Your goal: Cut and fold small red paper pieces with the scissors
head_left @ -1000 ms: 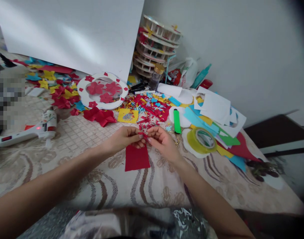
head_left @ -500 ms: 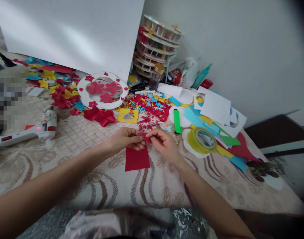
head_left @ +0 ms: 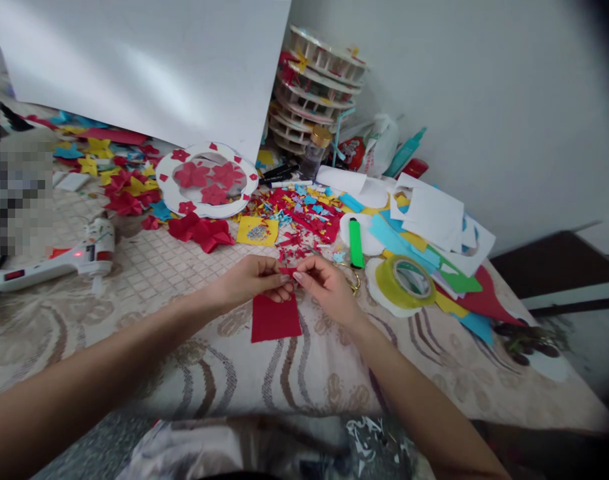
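Between my two hands is a small piece of red paper (head_left: 288, 271), mostly covered by the fingers. My left hand (head_left: 259, 280) pinches its left side with thumb and fingers. On its right side my right hand (head_left: 327, 283) is closed, the thumb pressed on the paper. Just below them a red paper rectangle (head_left: 276, 320) lies flat on the patterned tablecloth (head_left: 234, 380), its upper edge hidden by my left hand. Partly behind my right hand are gold-coloured scissor handles (head_left: 354, 280).
A glue gun (head_left: 84, 257) with a lit red light lies at left. A white ring with red flowers (head_left: 167, 190) sits behind my hands, near colourful paper scraps (head_left: 309, 207). At right are a green cutter (head_left: 355, 243), a yellow tape roll (head_left: 399, 283) and paper sheets (head_left: 434, 213).
My right thumb has shifted onto the small red paper, and less of that paper shows between the fingers. The red rectangle stays in place.
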A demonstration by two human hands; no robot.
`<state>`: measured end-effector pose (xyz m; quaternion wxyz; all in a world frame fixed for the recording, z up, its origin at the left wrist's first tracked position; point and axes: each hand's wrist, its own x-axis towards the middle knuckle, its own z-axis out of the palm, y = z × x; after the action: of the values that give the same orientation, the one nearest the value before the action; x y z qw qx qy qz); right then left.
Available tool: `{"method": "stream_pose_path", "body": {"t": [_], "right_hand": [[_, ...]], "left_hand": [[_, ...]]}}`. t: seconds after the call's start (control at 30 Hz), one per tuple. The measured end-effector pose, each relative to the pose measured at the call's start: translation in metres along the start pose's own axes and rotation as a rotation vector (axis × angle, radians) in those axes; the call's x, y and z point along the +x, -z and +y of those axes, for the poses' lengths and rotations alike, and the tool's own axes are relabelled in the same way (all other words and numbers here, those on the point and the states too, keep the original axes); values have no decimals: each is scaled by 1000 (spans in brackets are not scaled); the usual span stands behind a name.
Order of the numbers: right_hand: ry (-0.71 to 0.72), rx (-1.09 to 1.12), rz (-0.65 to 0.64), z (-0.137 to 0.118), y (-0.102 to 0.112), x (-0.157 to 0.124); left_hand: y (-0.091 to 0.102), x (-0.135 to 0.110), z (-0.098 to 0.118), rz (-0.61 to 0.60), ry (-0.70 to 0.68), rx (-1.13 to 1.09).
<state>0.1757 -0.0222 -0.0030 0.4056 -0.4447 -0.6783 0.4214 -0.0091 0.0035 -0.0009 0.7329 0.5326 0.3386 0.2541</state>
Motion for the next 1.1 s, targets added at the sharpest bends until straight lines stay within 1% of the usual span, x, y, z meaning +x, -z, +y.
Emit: {"method": "stream_pose_path", "body": {"t": [0.1, 0.23, 0.7, 0.9, 1.0, 1.1], "right_hand": [[-70, 79, 5, 1, -3, 0], [-115, 160, 10, 4, -5, 1], [-121, 219, 117, 12, -13, 1], [-126, 284, 221, 15, -18, 2], [-131, 295, 206, 11, -18, 2], [-143, 320, 162, 7, -16, 1]], "left_hand": [[-1, 0, 1, -5, -1, 30], [-3, -1, 3, -4, 2, 50], [-4, -1, 2, 12, 3, 33], [-2, 2, -3, 35, -16, 61], [-2, 3, -4, 57, -31, 75], [-2, 2, -2, 44, -31, 71]]}}
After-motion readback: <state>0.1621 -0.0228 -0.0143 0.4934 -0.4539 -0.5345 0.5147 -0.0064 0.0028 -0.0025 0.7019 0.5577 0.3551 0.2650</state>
